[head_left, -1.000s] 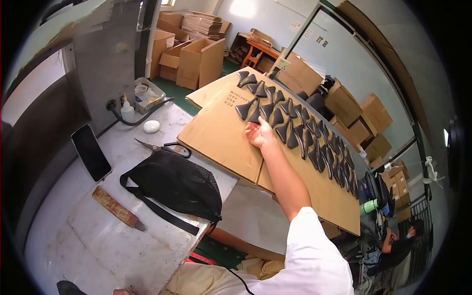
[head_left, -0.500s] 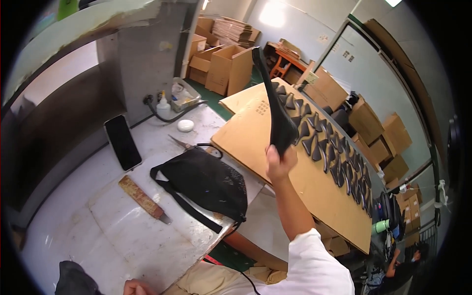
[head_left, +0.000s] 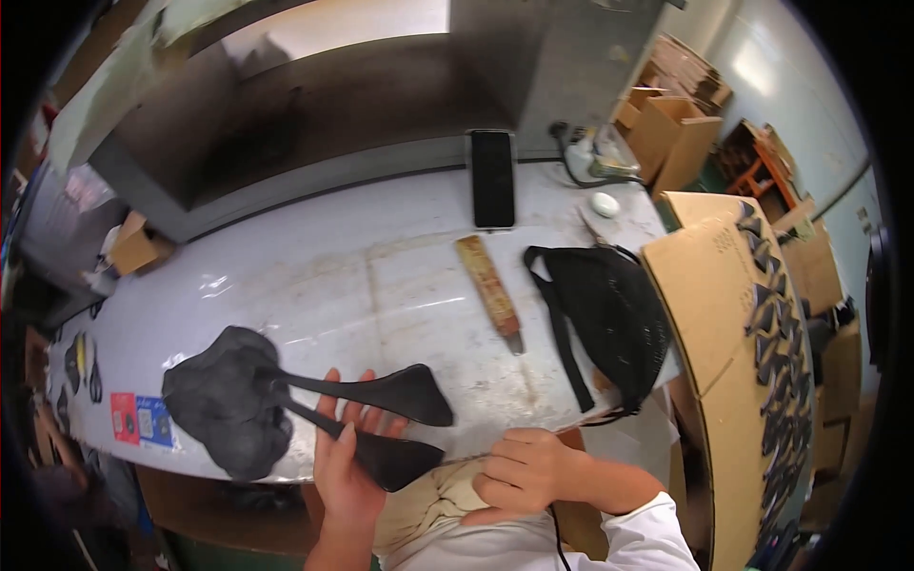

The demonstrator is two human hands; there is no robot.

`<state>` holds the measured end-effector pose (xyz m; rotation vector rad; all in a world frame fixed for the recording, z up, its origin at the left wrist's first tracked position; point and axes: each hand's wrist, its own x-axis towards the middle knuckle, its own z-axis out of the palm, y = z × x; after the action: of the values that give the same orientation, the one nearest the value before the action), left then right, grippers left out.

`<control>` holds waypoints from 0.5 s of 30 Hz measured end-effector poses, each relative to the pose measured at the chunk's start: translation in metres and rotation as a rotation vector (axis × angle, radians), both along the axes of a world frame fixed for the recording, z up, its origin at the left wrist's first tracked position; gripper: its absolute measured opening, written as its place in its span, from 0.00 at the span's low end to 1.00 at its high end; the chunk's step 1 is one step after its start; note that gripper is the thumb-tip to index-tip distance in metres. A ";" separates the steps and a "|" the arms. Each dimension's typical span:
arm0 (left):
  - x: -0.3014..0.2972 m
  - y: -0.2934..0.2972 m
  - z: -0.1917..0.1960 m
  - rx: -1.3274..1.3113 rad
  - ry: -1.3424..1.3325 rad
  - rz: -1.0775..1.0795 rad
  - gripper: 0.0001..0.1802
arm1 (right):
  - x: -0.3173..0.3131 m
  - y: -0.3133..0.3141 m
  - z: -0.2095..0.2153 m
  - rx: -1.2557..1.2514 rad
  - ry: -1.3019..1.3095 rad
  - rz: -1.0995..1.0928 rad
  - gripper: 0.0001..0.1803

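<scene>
Two long black pieces, each with a flared triangular end and a thin neck, lie side by side over the table's front edge. My left hand (head_left: 347, 471) has its thumb on the neck of the nearer black piece (head_left: 398, 462), with its fingers behind it. Those fingers also pass behind the farther black piece (head_left: 405, 392). Both thin ends reach a dark, lumpy, rounded mass (head_left: 224, 395) on the table; how they join it is unclear. My right hand (head_left: 524, 474) is curled over my lap, apart from the pieces, with nothing visible in it.
On the white table (head_left: 314, 276) lie a rusty-handled blade (head_left: 490, 290), a black mesh pouch (head_left: 609, 319), a phone (head_left: 492, 181) and a white oval object (head_left: 604, 204). A cardboard sheet (head_left: 695, 285) at right bears many dark pieces. A grey metal box structure (head_left: 333, 171) stands behind.
The view has swung left. My right hand, which held a black flared piece up over the cardboard, is now lowered and without it. My left hand has come into view at the two pieces.
</scene>
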<state>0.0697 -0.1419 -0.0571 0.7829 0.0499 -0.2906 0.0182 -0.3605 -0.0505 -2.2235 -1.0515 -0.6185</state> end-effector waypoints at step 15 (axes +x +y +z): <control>-0.013 0.046 0.006 1.610 -0.859 0.113 0.32 | 0.016 0.068 0.020 0.320 0.001 0.324 0.11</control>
<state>0.0568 -0.0962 -0.0516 2.4340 -0.5503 0.3091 0.0343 -0.2925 -0.0308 -1.7331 -1.1881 -0.5930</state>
